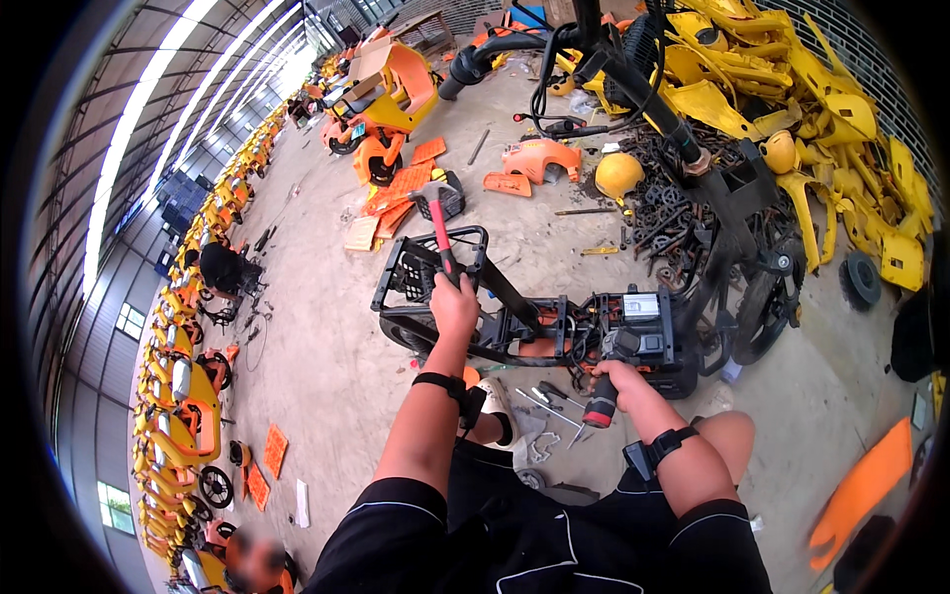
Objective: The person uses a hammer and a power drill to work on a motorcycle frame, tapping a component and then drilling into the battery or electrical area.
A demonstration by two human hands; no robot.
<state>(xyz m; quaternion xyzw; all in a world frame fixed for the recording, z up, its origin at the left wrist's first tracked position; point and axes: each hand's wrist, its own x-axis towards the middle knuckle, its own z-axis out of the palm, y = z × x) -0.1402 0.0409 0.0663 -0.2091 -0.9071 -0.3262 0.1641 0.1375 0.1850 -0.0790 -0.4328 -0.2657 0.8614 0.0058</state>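
Note:
My left hand (453, 307) grips the red-and-black handle of a hammer (436, 220), its head raised above the black frame of a stripped electric scooter (515, 322) lying on the concrete floor. My right hand (618, 376) holds a tool with a red-and-black grip (600, 408) against the scooter's open middle section, next to a grey box (640, 305). Both wrists wear black straps. Several small tools (549, 401) lie on the floor between my knees.
A heap of yellow plastic body panels (792, 89) and black metal scrap (663, 198) fills the right. Orange panels (401, 188) and an orange scooter (381, 99) lie ahead. A row of yellow-orange scooters (188, 396) lines the left wall. Another person (252, 559) is at lower left.

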